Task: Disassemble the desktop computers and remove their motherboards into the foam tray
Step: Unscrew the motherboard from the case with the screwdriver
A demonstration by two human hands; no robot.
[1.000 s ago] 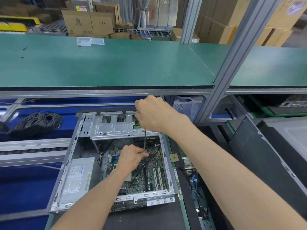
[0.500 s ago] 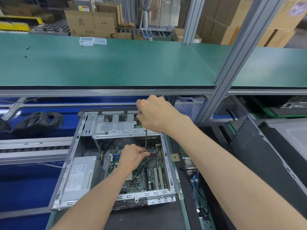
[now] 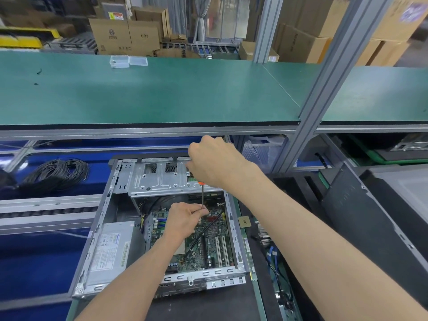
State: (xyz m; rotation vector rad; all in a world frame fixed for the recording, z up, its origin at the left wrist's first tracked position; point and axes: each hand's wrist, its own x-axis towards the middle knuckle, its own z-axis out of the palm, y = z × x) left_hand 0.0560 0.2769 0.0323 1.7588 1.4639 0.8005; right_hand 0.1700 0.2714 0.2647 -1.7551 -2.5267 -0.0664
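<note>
We're over the open desktop case (image 3: 111, 230) now, lid off, sitting on the lower bench w/ its front toward us. Right hand (image 3: 215, 162) up top, fist curled round the handle of the screwdriver (image 3: 202, 195) — only a bit of orange collar shows under the palm, shaft runs straight down into the case. Left hand (image 3: 183, 222) low inside, fingertips pinching the shaft near its tip, right over the board. Tip itself hidden behind the fingers, can't tell what it's seated on. Motherboard (image 3: 215, 239) lies flat in the case's right half, green PCB, white slots toward the near-right corner, a black cable (image 3: 206, 230) slung diagonally across it. PSU (image 3: 108, 253) in the near-left corner, labelled side up. Silver drive cage (image 3: 159, 179) spans the far end, partly under the right wrist. Outside the case, right side: a small square CPU chip (image 3: 244, 221) just beside the wall, more boards and blue cables beyond. Coil of black wire (image 3: 58, 172) far left on the blue surface. Green shelf (image 3: 150, 93) above, two clear plastic boxes (image 3: 128, 61) on it.
</note>
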